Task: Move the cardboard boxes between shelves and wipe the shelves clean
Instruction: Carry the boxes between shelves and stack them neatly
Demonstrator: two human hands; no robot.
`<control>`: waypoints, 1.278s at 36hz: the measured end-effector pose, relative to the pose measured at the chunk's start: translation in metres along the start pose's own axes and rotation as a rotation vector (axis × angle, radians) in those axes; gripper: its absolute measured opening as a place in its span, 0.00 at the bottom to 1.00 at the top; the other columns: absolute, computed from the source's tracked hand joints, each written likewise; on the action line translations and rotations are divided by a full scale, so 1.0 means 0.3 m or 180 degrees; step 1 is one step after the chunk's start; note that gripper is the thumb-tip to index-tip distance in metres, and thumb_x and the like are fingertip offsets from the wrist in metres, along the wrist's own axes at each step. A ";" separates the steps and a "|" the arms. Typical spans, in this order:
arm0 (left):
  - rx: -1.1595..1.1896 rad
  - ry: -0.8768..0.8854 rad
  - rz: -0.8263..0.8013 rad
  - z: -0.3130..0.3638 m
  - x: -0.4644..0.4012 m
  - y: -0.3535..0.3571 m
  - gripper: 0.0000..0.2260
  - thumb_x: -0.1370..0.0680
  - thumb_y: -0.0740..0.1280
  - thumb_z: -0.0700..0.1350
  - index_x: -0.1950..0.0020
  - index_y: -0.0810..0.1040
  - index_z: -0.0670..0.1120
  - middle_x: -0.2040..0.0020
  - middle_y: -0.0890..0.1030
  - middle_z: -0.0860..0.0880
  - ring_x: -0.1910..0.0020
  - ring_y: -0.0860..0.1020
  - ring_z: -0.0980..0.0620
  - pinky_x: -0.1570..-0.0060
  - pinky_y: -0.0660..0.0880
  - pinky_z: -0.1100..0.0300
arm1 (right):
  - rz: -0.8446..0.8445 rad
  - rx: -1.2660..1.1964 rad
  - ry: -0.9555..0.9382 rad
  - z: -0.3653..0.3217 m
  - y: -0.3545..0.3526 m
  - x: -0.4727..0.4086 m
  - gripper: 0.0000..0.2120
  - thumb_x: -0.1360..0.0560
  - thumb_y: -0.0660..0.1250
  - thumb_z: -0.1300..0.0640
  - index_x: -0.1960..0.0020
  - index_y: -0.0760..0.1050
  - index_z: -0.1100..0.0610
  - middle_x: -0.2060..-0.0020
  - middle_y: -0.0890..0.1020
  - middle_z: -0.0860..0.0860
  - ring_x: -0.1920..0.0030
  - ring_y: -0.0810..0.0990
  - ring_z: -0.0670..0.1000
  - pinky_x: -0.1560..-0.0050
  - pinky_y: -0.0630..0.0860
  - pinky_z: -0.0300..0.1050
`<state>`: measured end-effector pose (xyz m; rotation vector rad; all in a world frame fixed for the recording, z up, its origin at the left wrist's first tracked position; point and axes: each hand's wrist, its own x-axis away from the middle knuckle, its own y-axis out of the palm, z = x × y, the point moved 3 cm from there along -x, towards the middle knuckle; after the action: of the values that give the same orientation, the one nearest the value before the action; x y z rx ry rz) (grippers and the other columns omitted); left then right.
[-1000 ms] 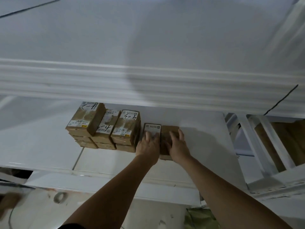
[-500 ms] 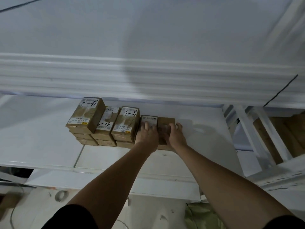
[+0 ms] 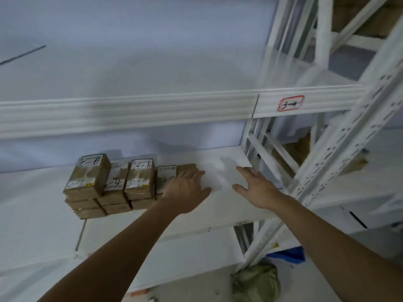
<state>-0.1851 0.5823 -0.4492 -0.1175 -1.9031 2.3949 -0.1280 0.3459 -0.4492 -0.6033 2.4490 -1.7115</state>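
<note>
We see a white metal shelving rack (image 3: 340,149) filling most of the frame, its perforated upright running from the upper right down toward the lower centre and its ribbed white front beam (image 3: 130,114) crossing the middle from the left edge. Below that beam lies the flat white shelf board (image 3: 224,205) that bears everything of interest. At centre left of the frame, on this board, stand the stacked brown cardboard boxes (image 3: 109,188), set in a tight row of side-by-side piles with white printed labels and black handwritten marks on their tops; the rightmost, lower boxes sit just under our left hand. Our left hand (image 3: 187,190), near the middle of the frame, has its fingers straight and slightly spread, and they lie over the right end of the box row; we cannot tell whether the palm presses on the boxes or hangs just above them. Our right hand (image 3: 257,188), right of centre and well apart from the boxes, is spread flat with fingers splayed over bare shelf, holding nothing. At the bottom right, on the floor, lies a crumpled olive-green cloth (image 3: 255,282). On the beam at the upper right sits a small red-bordered white label (image 3: 291,103), its writing blurred.
</note>
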 end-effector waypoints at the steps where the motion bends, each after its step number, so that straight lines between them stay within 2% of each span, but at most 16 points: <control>1: -0.0001 0.0062 0.0012 0.028 0.006 -0.005 0.37 0.22 0.45 0.71 0.23 0.68 0.50 0.22 0.68 0.49 0.24 0.67 0.44 0.27 0.67 0.46 | 0.0021 -0.0003 0.0046 0.028 -0.020 0.036 0.35 0.18 0.58 0.37 0.17 0.50 0.47 0.18 0.55 0.50 0.20 0.56 0.53 0.23 0.60 0.51; 5: -0.0013 0.0269 0.0017 0.179 0.051 -0.040 0.30 0.18 0.57 0.64 0.19 0.61 0.53 0.19 0.63 0.50 0.21 0.62 0.46 0.23 0.60 0.48 | 0.0214 -0.0031 0.0147 0.137 -0.108 0.205 0.35 0.19 0.59 0.36 0.17 0.52 0.46 0.19 0.56 0.48 0.21 0.59 0.52 0.23 0.61 0.49; 8: -0.0116 0.0409 0.0026 0.335 0.080 -0.078 0.29 0.17 0.56 0.63 0.18 0.59 0.53 0.18 0.61 0.50 0.20 0.60 0.48 0.22 0.56 0.49 | 0.0403 -0.0059 0.0148 0.228 -0.172 0.350 0.34 0.18 0.60 0.38 0.18 0.55 0.48 0.19 0.57 0.47 0.21 0.59 0.52 0.23 0.61 0.48; 12: -0.0111 0.0626 0.0096 0.577 0.109 -0.111 0.30 0.16 0.55 0.63 0.17 0.58 0.52 0.17 0.59 0.50 0.20 0.59 0.49 0.21 0.54 0.52 | 0.0610 -0.0165 0.0240 0.384 -0.253 0.569 0.36 0.19 0.58 0.34 0.17 0.51 0.44 0.19 0.52 0.44 0.19 0.54 0.51 0.20 0.56 0.49; 16: -0.0032 0.0762 0.0220 0.785 0.125 -0.109 0.29 0.17 0.56 0.63 0.19 0.62 0.51 0.19 0.64 0.51 0.22 0.63 0.49 0.23 0.58 0.53 | 0.0745 -0.0250 0.0157 0.498 -0.319 0.768 0.39 0.24 0.51 0.25 0.18 0.51 0.40 0.19 0.56 0.45 0.20 0.56 0.49 0.20 0.55 0.48; 18: 0.0002 0.0944 0.0299 0.942 0.150 -0.098 0.28 0.17 0.57 0.63 0.20 0.64 0.52 0.20 0.65 0.51 0.22 0.65 0.49 0.23 0.62 0.52 | 0.0827 -0.0201 0.0248 0.577 -0.364 0.894 0.35 0.19 0.55 0.33 0.17 0.51 0.44 0.19 0.54 0.46 0.20 0.54 0.48 0.21 0.50 0.43; 20: -0.0019 0.1131 0.0351 1.096 0.172 -0.086 0.29 0.17 0.58 0.63 0.20 0.64 0.51 0.20 0.66 0.50 0.23 0.65 0.49 0.24 0.64 0.51 | 0.0833 -0.0164 0.0399 0.648 -0.400 1.006 0.32 0.17 0.57 0.39 0.17 0.51 0.47 0.18 0.52 0.46 0.20 0.52 0.48 0.22 0.49 0.41; 25: 0.0022 0.1497 0.0416 1.416 0.200 -0.034 0.27 0.18 0.59 0.62 0.22 0.66 0.51 0.25 0.72 0.51 0.28 0.70 0.49 0.29 0.67 0.53 | 0.0940 -0.0132 0.0639 0.815 -0.455 1.213 0.32 0.17 0.59 0.40 0.18 0.54 0.47 0.18 0.53 0.46 0.20 0.56 0.48 0.23 0.54 0.44; 28: 0.0042 0.1611 0.0402 1.549 0.172 0.003 0.28 0.18 0.59 0.63 0.22 0.67 0.52 0.25 0.72 0.51 0.29 0.71 0.50 0.30 0.68 0.54 | 0.1012 -0.0089 0.0721 0.919 -0.491 1.298 0.36 0.21 0.56 0.33 0.18 0.55 0.46 0.18 0.55 0.47 0.20 0.57 0.49 0.21 0.58 0.49; 30: 0.0025 0.1636 0.0379 1.621 0.147 0.023 0.28 0.18 0.59 0.63 0.22 0.67 0.50 0.26 0.72 0.50 0.29 0.72 0.49 0.29 0.69 0.52 | 0.1043 -0.0055 0.0790 0.986 -0.517 1.339 0.34 0.20 0.57 0.35 0.18 0.54 0.46 0.18 0.54 0.46 0.20 0.54 0.48 0.21 0.56 0.48; 33: 0.0058 0.1676 0.0395 1.708 0.111 0.054 0.27 0.18 0.60 0.62 0.23 0.68 0.49 0.27 0.74 0.49 0.31 0.73 0.48 0.30 0.71 0.51 | 0.1059 0.0001 0.0850 1.063 -0.551 1.375 0.32 0.17 0.59 0.41 0.18 0.54 0.48 0.18 0.54 0.46 0.20 0.54 0.47 0.24 0.53 0.40; 40: 0.0095 0.1666 0.0342 1.836 -0.035 0.132 0.27 0.16 0.57 0.62 0.20 0.65 0.51 0.24 0.70 0.51 0.27 0.69 0.49 0.26 0.65 0.53 | 0.0867 0.0080 0.0860 1.236 -0.595 1.301 0.29 0.16 0.59 0.44 0.18 0.55 0.50 0.20 0.58 0.46 0.22 0.57 0.47 0.34 0.56 0.34; 43: 0.0053 0.1649 0.0316 1.874 -0.148 0.163 0.28 0.17 0.57 0.62 0.20 0.64 0.50 0.22 0.68 0.50 0.25 0.67 0.47 0.25 0.65 0.51 | 0.0832 0.0058 0.0788 1.327 -0.615 1.201 0.31 0.17 0.58 0.41 0.17 0.54 0.47 0.18 0.53 0.46 0.20 0.54 0.48 0.23 0.56 0.42; 46: 0.0090 0.1647 0.0349 1.895 -0.281 0.200 0.30 0.17 0.56 0.63 0.19 0.62 0.50 0.20 0.65 0.50 0.22 0.64 0.48 0.24 0.64 0.51 | 0.0820 0.0006 0.0774 1.420 -0.649 1.099 0.32 0.18 0.58 0.39 0.18 0.54 0.46 0.18 0.53 0.44 0.20 0.54 0.48 0.21 0.57 0.49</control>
<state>-0.1648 0.0092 -0.3786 -0.7734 -1.6502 2.1635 -0.2524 -0.2086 -0.3781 -0.0744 2.5438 -1.7695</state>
